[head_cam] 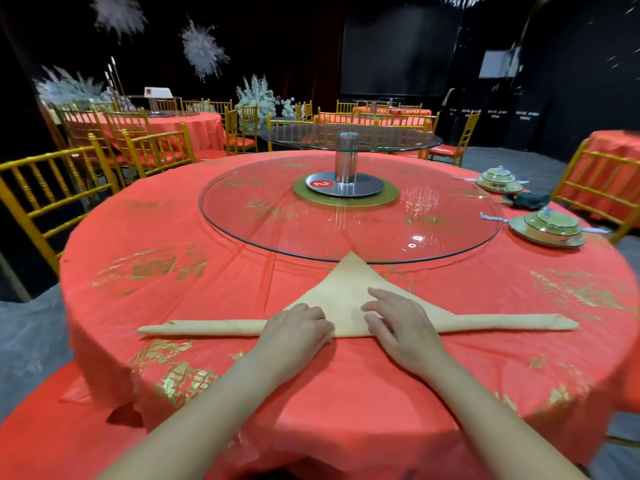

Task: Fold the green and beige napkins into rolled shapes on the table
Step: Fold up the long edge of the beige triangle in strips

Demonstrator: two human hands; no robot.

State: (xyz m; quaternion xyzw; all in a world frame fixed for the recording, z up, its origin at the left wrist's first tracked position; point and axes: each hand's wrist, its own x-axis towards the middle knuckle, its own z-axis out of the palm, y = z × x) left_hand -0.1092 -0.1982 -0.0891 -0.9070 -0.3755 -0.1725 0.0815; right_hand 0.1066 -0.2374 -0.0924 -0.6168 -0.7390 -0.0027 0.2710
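Round banquet table draped in a red plastic cloth with gold printed motifs (242,292). Beige cloth napkin with a zigzag-cut edge (346,289), lying flat on the near part of the cloth, directly ahead; near long edge rolled into a thin tube reaching far to left and right, unrolled remainder forming a triangle whose tip points away and just reaches the rim of the large clear glass turntable (349,209). Left hand (294,329), palm down on the roll just left of centre, fingers curled and pressed together against the fabric. Right hand (398,320), palm down on the roll just right of centre, fingers slightly spread and extended onto the flat triangle. Hands near each other, not touching. Dark green cloth napkin, crumpled in a heap (528,200), at the far right of the table, well apart from the hands, between two stacked sets of green-patterned dishes: farther set (500,181), nearer set (550,228). Smaller raised glass disc (349,138) on a shiny metal post (346,162) at the turntable's centre, on a round metal base bearing a red number tag (322,184) over a gold disc. Gold-painted slatted chairs with red seats (52,195) around the table. More red-clothed tables (194,128) beyond, against a dark background with white floral arrangements (254,95).
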